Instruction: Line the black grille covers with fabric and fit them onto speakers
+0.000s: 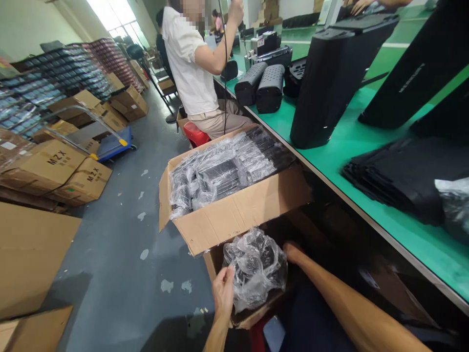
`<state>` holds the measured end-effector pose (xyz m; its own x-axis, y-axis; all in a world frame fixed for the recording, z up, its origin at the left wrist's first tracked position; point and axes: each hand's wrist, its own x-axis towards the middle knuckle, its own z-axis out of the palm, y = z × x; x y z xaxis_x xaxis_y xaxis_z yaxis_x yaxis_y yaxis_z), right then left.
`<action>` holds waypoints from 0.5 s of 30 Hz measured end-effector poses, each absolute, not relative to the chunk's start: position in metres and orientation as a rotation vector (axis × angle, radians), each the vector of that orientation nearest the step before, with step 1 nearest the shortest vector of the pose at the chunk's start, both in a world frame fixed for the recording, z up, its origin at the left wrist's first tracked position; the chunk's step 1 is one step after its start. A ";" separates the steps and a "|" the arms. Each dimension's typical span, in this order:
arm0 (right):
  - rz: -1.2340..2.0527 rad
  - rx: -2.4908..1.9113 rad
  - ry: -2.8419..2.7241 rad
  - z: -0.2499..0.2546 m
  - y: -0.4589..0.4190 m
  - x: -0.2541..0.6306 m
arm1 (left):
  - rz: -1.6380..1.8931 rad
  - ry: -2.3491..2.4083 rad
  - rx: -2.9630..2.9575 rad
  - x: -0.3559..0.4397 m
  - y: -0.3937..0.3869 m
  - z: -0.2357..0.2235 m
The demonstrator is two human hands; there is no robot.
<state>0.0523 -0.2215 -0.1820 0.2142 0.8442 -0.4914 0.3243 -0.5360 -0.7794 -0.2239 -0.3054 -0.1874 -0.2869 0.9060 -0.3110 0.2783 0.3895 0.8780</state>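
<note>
A bundle of crumpled clear plastic bags [256, 271] lies in a small open cardboard box [211, 264] low in front of me. My left hand [223, 293] is at the bundle's left side, thumb and fingers pinched on the plastic. On the opposite side, my right hand [293, 253] is against the plastic's edge; its fingers are mostly hidden. Just beyond stands a larger open cardboard carton [238, 210], packed with black parts [223, 175] in clear plastic wrap.
A green-topped workbench [330, 166] runs along the right with black housings [318, 93] and stacked black sheets [395, 171]. A person in a white shirt [190, 63] sits ahead. A blue trolley [115, 144] and cartons [54, 161] stand left.
</note>
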 end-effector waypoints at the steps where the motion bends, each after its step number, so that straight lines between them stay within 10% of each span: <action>1: 1.302 -2.024 -1.066 -0.184 -0.217 0.064 | 0.898 1.789 1.051 -0.226 -0.304 -0.185; 15: 1.553 -1.781 -1.298 -0.182 -0.286 -0.050 | 0.781 1.699 1.310 -0.196 -0.293 -0.180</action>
<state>-0.0500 -0.2863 -0.1824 -0.0719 0.8534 -0.5163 0.3568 -0.4614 -0.8123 -0.1963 -0.2930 -0.1804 -0.1092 0.9650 -0.2386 0.4467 0.2621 0.8555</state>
